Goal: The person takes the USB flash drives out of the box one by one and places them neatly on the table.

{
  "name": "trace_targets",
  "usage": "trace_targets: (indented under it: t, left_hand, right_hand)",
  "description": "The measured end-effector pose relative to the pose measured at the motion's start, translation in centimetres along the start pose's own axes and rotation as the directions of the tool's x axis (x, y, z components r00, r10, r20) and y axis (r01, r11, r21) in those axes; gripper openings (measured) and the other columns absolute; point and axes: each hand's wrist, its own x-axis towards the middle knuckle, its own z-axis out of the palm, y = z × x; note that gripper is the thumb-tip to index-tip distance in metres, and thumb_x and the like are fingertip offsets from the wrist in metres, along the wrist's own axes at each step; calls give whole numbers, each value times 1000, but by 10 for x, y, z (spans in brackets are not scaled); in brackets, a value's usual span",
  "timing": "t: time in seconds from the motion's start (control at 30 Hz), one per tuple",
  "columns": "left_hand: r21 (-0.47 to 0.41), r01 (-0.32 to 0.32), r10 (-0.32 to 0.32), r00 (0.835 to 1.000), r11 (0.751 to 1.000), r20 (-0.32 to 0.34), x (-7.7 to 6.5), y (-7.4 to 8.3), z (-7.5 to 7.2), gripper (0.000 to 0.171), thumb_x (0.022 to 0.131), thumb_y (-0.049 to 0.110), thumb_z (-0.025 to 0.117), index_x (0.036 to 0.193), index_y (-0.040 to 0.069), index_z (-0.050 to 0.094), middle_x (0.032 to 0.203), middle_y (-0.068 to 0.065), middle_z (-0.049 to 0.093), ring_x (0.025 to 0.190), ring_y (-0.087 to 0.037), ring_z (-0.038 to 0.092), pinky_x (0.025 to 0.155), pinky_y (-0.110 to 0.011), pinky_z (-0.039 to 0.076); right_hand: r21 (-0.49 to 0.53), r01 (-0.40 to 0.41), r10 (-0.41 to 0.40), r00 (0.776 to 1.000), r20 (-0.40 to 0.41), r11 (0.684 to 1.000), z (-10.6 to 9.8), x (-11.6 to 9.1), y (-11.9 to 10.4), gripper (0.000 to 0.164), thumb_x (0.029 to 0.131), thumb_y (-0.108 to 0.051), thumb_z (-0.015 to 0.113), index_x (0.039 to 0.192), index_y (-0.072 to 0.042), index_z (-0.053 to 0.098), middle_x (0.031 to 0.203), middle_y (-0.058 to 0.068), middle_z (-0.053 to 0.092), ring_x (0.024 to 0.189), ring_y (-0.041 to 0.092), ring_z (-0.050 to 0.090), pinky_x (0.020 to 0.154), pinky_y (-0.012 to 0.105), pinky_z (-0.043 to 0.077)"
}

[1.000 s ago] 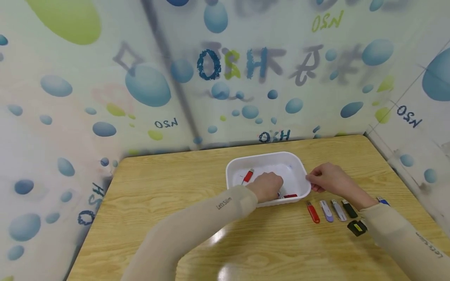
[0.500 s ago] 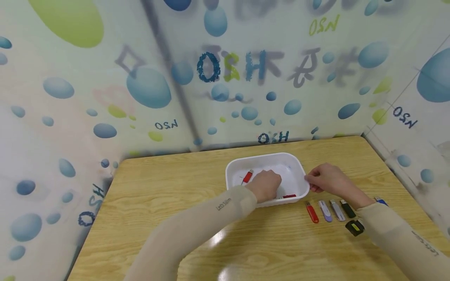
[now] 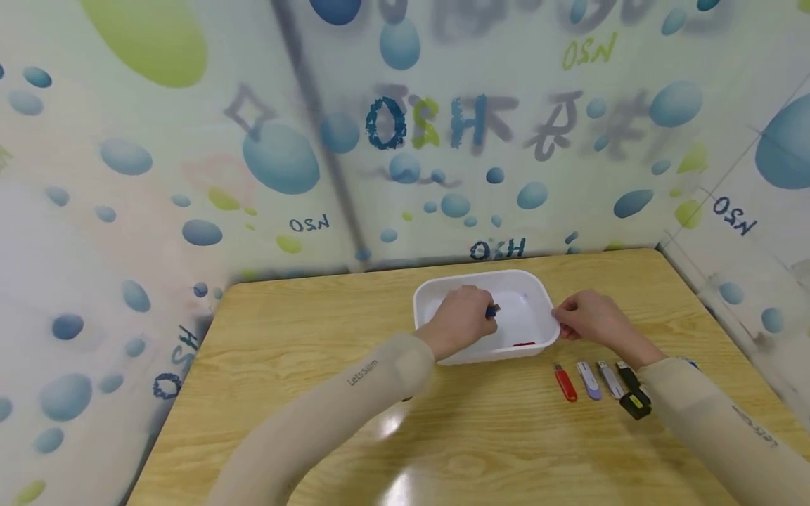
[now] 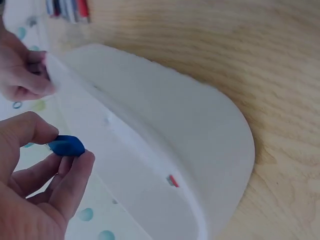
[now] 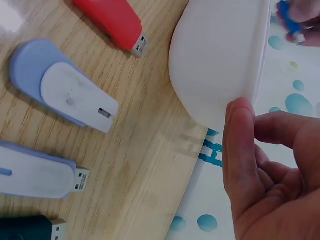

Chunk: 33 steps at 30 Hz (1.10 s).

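My left hand (image 3: 464,318) pinches a blue USB flash drive (image 4: 68,146) between thumb and fingers, above a white plastic box (image 3: 525,320). The drive's metal plug points right in the head view. At the box's right end my right hand (image 3: 591,316) pinches the rim between thumb and fingers. A red USB flash drive (image 3: 524,344) lies inside near the front wall, mostly hidden by that wall. Part of the box's inside is hidden behind the left hand and wrist.
Right of the box on the wooden table, a red drive (image 3: 566,384), a white-and-purple one (image 3: 589,380), a grey one (image 3: 610,380) and a black one (image 3: 628,376) lie in a row. A black-and-yellow piece (image 3: 635,405) lies nearer. Patterned walls (image 3: 354,197) enclose the table.
My left hand has risen from the box floor and shifted left, with the blue USB flash drive now showing in its fingers. The right hand keeps its hold on the rim.
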Motion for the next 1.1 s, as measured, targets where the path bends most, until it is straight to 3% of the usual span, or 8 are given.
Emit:
trace_targets:
  t: [0.2,0.37,0.47,0.67,0.8,0.97,1.1]
  left_hand:
    - [-143,-7,2,999,990,-37,-16,11,-15,14,86,19,69,98,13,74,84,10,66,70,-5,54,61,-17,45]
    - [-210,-26,23,1000,977,-18,-32,26,-11,15,85,22,72,96,12,73,79,11,64,69,-2,54,60,-13,45]
    - [-286,-6,16,999,958,32,-41,36,0,14,85,23,75,93,13,71,77,12,63,68,1,53,61,-10,45]
    - [-446,143,-64,980,884,187,-53,50,29,14,82,23,78,85,16,67,71,13,59,65,-1,52,56,-13,46]
    - [-493,203,-108,971,846,216,-54,53,55,16,80,22,79,76,17,65,67,11,58,61,-2,51,52,-14,45]
    - [-448,212,-139,972,869,192,-51,51,82,20,79,22,79,78,15,60,68,10,55,60,-2,50,50,-14,44]
    - [-395,213,-159,974,894,164,-47,50,90,23,80,24,78,85,13,58,76,8,50,67,-3,47,54,-14,43]
  right_hand:
    - [2,7,-7,1000,-9,1000,-2,2,3,27,99,-20,54,99,5,66,77,6,63,68,16,59,67,32,58]
    - [-37,33,-35,999,-35,999,-2,-2,6,30,99,-26,54,93,0,68,73,4,63,65,17,56,59,29,53]
    - [-90,63,-70,994,-78,994,-4,-8,7,33,100,-29,53,90,-2,69,71,1,64,65,17,58,55,28,48]
    - [-131,91,-111,981,-160,987,-16,-20,12,38,99,-35,51,92,-3,71,72,-3,65,65,12,61,56,29,49]
    - [-118,86,-106,978,-177,989,-22,-25,16,41,99,-38,49,91,-4,71,74,-2,66,67,12,62,58,29,50]
    - [-84,74,-87,981,-172,994,-24,-30,19,40,99,-35,50,96,-1,70,76,-1,67,70,13,63,62,31,55]
    - [-76,66,-78,985,-155,995,-24,-33,19,41,99,-36,50,100,0,70,78,-1,67,71,13,64,65,34,56]
